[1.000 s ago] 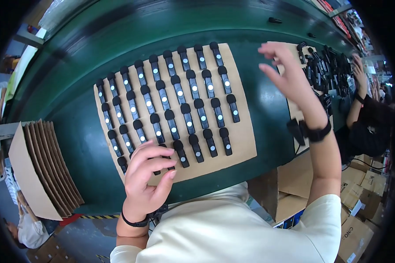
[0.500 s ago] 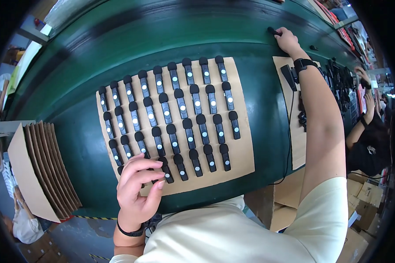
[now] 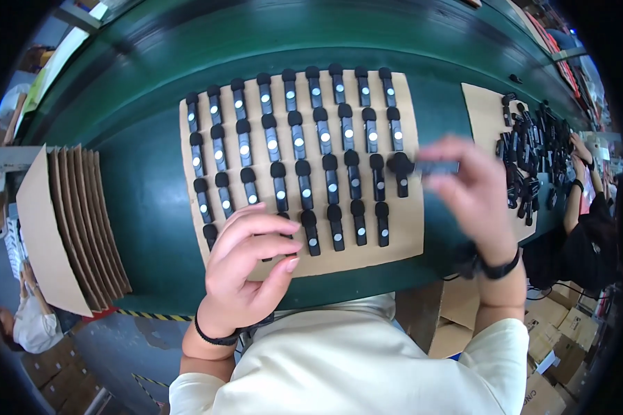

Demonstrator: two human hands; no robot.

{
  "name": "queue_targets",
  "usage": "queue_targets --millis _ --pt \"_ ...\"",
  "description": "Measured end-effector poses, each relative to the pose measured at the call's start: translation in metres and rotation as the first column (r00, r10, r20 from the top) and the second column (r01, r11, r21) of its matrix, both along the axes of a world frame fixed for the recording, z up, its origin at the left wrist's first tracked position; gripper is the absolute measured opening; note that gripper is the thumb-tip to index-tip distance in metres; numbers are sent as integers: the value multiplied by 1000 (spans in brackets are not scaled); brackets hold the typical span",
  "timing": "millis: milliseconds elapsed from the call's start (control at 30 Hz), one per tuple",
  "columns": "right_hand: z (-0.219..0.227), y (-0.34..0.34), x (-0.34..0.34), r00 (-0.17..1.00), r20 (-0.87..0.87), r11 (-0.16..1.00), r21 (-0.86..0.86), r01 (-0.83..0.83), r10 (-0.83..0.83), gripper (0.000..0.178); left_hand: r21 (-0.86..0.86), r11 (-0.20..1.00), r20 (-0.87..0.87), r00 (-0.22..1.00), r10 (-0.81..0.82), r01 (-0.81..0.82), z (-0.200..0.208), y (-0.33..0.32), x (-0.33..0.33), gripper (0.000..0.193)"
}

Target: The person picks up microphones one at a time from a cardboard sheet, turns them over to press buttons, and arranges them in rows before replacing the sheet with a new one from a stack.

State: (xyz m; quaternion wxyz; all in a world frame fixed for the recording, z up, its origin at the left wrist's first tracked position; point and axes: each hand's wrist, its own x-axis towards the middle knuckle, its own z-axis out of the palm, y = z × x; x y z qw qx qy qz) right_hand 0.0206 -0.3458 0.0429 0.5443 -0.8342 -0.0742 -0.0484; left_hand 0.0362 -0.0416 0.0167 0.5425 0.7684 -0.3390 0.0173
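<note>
Small black clip-on microphones with round foam tops and white dots stand out in several rows on a cardboard sheet (image 3: 318, 265). My right hand (image 3: 467, 183), smeared by motion, grips another microphone (image 3: 432, 167) by its body at the sheet's right edge. That microphone lies sideways, its foam top pointing left over the end of a row. Over the lower left of the sheet hovers my left hand (image 3: 253, 266), fingers curved and apart, with nothing seen in it. It hides part of the front row. Beside my right wristband is a blurred dark object (image 3: 466, 260).
Upright cardboard sheets (image 3: 45, 235) stand together at the left of the green table (image 3: 152, 207). On the right, a heap of black microphones (image 3: 529, 149) lies partly on a second cardboard sheet (image 3: 479, 104). Another person's hands (image 3: 580, 155) are beyond it. Cardboard boxes (image 3: 567, 325) sit lower right.
My right hand has come back from the far right of the table toward me with the microphone, to the right edge of the sheet. My left hand stays over the front row.
</note>
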Motion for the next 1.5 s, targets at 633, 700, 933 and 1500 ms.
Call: queue_targets --millis 633,700,933,1500 --pt "-21 88 -55 958 282 998 2 -60 57 41 -15 996 -2 996 -86 86 -2 -14 -20 32" --pt "-23 88 -55 955 291 998 -7 -57 57 41 -21 997 13 998 -69 70 -2 -15 -20 33" --pt "-26 89 -52 935 344 995 -63 -75 92 34 -14 998 17 998 -58 58 -1 -15 -19 32" --pt "-19 90 -50 922 380 996 -64 -55 75 31 15 995 -25 995 -95 95 -13 -20 -16 30"
